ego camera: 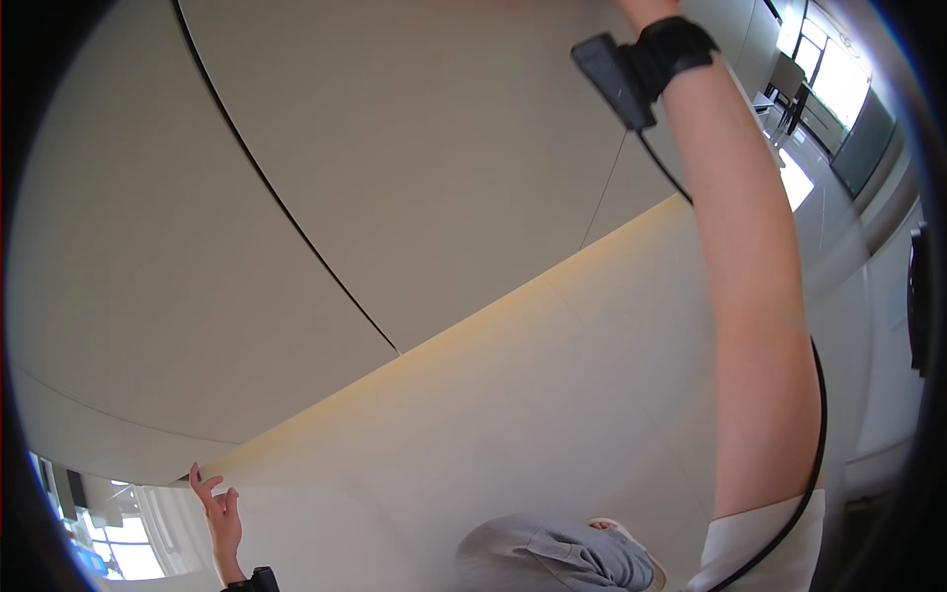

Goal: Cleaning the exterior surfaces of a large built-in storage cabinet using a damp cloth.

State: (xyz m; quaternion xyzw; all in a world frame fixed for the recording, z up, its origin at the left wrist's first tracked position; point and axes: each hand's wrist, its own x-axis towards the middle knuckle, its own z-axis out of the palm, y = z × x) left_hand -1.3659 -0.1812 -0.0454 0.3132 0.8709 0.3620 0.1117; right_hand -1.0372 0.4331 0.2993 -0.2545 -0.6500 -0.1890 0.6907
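My right arm reaches up along the right side of the picture, with a black strap and a black device on its wrist. Its hand runs past the top edge, so what it touches is hidden. My left hand is at the lower left, fingers apart and holding nothing, near the bottom corner of a large beige panel, probably a cabinet front. Whether a fingertip touches the panel's edge is unclear. A dark gap divides the panels.
A pale tiled floor runs below the panels. My leg in grey trousers and a light slipper show at the bottom. A black cable follows my right arm. A chair stands near windows at the upper right; a curtain hangs at the lower left.
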